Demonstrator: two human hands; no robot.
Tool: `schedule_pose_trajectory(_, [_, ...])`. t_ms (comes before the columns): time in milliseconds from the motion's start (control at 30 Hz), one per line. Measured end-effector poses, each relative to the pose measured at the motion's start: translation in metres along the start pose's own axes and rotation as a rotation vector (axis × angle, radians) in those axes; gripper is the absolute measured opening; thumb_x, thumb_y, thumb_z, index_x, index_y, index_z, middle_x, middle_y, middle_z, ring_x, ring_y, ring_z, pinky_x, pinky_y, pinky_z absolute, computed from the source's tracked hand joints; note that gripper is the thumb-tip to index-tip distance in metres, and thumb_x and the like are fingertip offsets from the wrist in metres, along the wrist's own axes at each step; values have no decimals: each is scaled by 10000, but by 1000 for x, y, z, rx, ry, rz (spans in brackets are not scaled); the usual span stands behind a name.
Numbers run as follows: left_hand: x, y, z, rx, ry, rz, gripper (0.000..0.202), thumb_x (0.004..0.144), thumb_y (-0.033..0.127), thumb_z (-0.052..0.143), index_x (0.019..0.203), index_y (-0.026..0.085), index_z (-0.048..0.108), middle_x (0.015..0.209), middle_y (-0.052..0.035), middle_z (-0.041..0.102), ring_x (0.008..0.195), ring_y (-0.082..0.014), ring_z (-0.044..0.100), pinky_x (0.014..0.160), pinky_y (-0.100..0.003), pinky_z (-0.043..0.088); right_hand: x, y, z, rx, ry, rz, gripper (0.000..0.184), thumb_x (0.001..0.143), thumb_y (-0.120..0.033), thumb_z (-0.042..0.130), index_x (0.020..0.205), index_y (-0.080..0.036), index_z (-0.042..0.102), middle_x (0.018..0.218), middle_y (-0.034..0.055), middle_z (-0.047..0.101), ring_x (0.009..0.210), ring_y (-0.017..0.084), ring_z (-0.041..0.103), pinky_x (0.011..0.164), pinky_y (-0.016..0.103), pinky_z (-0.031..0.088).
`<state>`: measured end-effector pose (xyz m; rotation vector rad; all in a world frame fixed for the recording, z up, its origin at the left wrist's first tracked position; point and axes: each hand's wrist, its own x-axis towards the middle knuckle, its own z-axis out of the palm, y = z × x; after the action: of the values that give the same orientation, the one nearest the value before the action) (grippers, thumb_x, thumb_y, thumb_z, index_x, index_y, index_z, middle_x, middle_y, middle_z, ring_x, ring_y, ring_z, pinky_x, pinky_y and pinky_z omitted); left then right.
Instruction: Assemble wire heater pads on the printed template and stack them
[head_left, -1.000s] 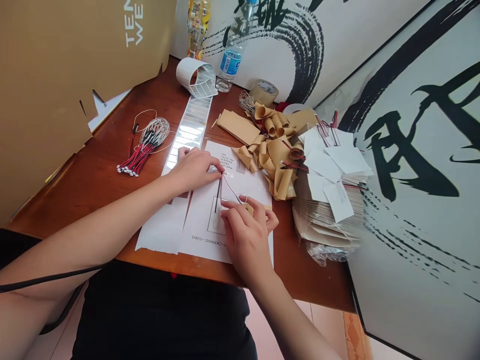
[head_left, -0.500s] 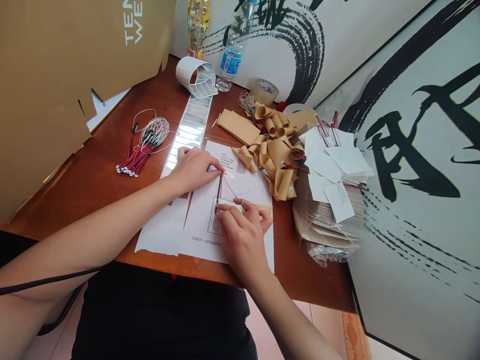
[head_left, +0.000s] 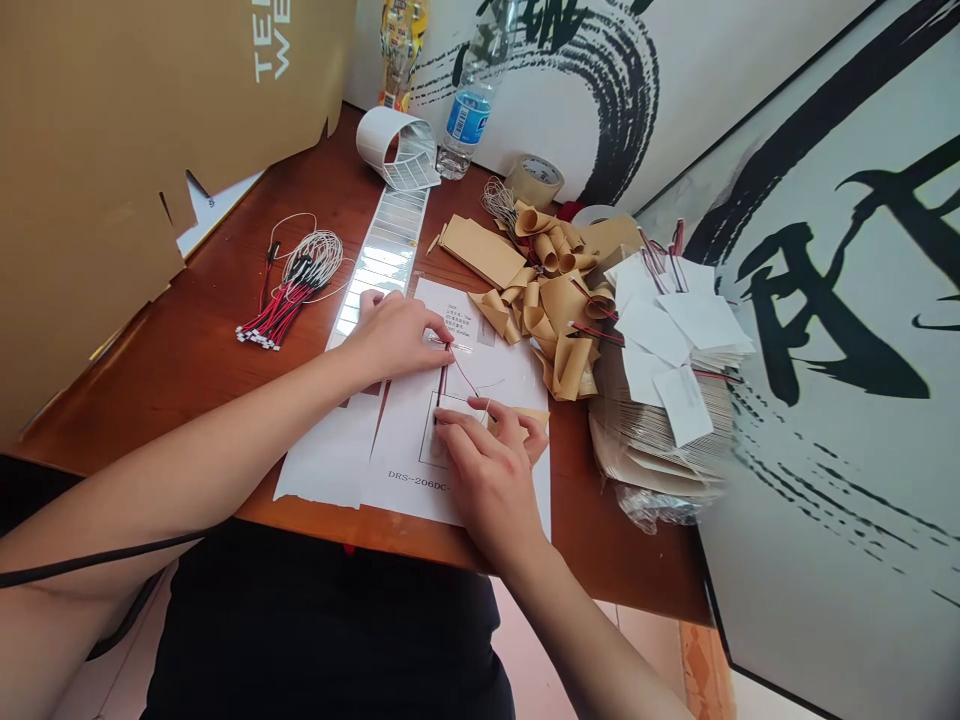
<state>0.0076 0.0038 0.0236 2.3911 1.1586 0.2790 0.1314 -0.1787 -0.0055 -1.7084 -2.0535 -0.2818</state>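
A thin red and black wire lead (head_left: 466,376) stretches between my two hands over a printed sheet (head_left: 405,430) marked DRS-206DC. At its far end, my left hand (head_left: 397,335) pinches the lead between thumb and fingertips. Closer to me, my right hand (head_left: 487,450) grips the lead's nearer part, with its fingers bent down to the page; what sits under the fingertips is partly hidden. A piece of brown paper (head_left: 538,414) shows beside the right knuckles. To the left lies a bundle of red and black leads (head_left: 292,290) with white plugs.
A label strip (head_left: 386,250) runs from its roll (head_left: 379,135) at the back. A water bottle (head_left: 466,120) and tape roll (head_left: 536,182) stand behind curled brown papers (head_left: 555,260). On the right rises a stack of cards (head_left: 660,430). A large cardboard box (head_left: 165,120) borders the left.
The view has shifted slightly. Both hands keep their hold on the wire lead, and the left fingertips have moved only a little.
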Motion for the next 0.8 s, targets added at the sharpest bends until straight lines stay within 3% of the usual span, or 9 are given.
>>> schedule_pose_trajectory(800, [-9,2,-7,107,-119,59,659,735,681,771,1288,324,734,1243,-93,692,1244,-353,533,1158,-567,198,3,3,-7,-65,-58,-90,224,976,-29,588,917,-234,657,1130,-38,813,1202,282,574,1003,446,242])
